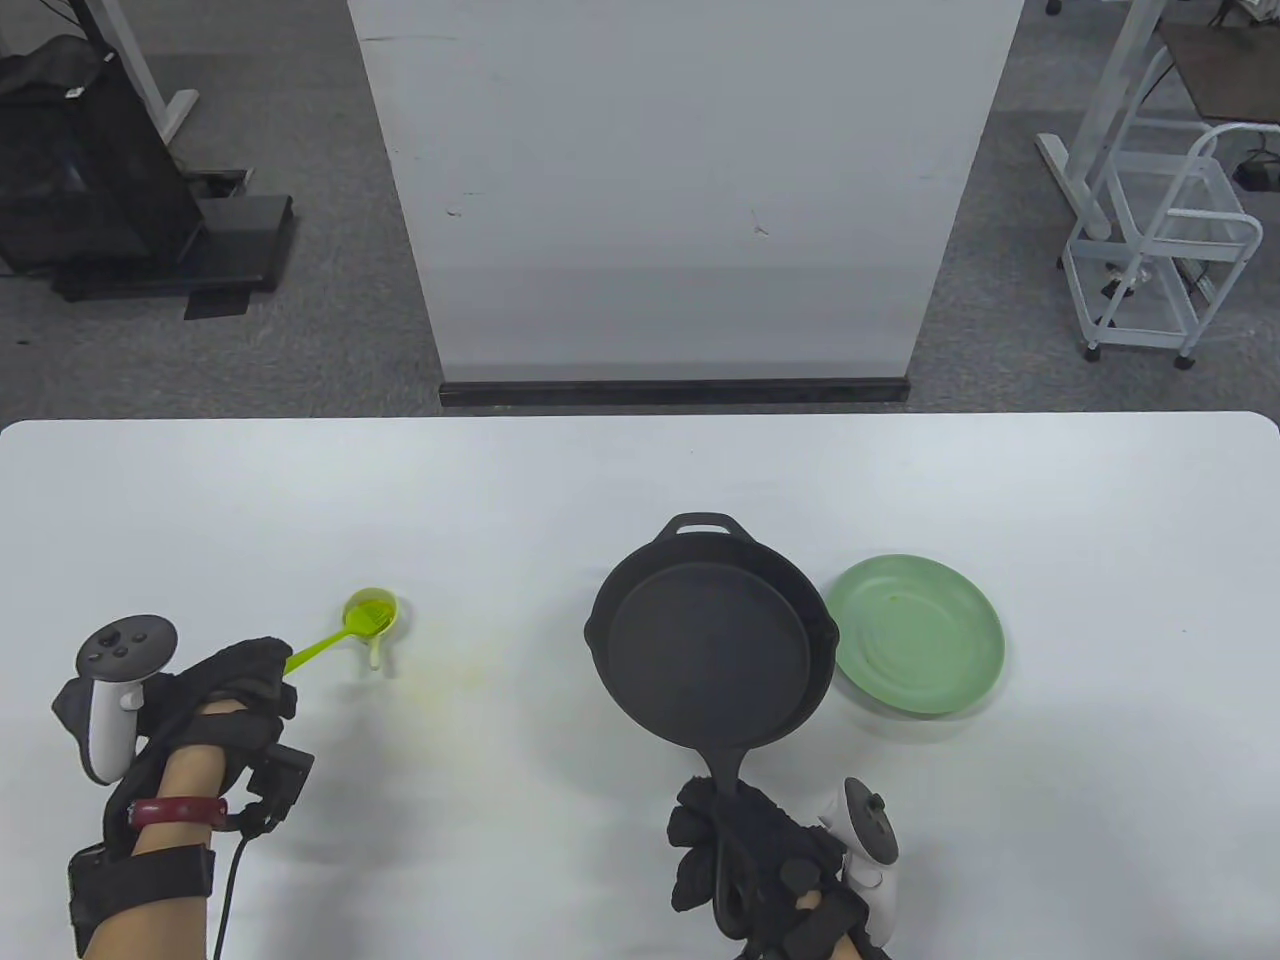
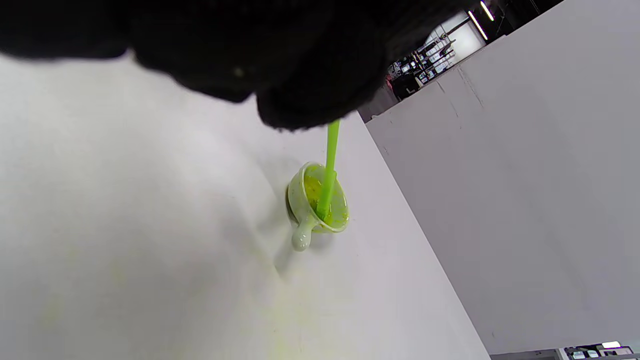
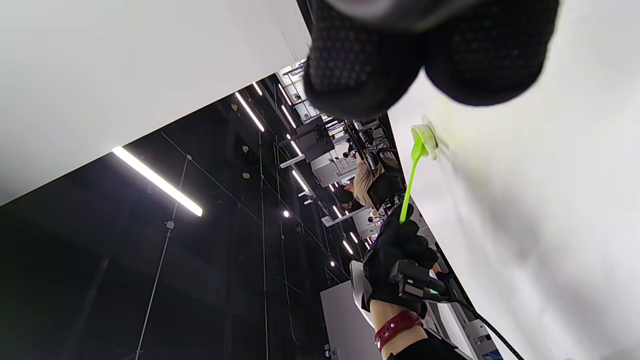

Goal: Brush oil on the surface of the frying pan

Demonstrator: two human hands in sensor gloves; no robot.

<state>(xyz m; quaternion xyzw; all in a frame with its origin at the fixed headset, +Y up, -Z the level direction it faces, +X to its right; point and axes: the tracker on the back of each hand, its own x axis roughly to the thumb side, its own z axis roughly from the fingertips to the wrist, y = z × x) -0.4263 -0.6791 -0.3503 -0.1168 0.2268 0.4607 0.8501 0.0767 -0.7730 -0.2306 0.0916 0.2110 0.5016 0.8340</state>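
A black cast-iron frying pan (image 1: 712, 655) sits on the white table right of centre. My right hand (image 1: 765, 865) grips its handle at the near edge; its gloved fingers (image 3: 425, 50) fill the top of the right wrist view. My left hand (image 1: 235, 690) holds a green brush (image 1: 325, 645) by the handle, with the brush head dipped in a small pale green oil cup (image 1: 372, 615). The left wrist view shows the brush (image 2: 327, 172) standing in the cup (image 2: 315, 205) of yellow-green oil. The right wrist view shows my left hand (image 3: 400, 250), the brush (image 3: 411, 175) and the cup (image 3: 427, 140).
A light green plate (image 1: 918, 635) lies just right of the pan, almost touching its rim. A faint yellowish smear (image 1: 440, 685) marks the table near the cup. A white panel (image 1: 680, 190) stands behind the table's far edge.
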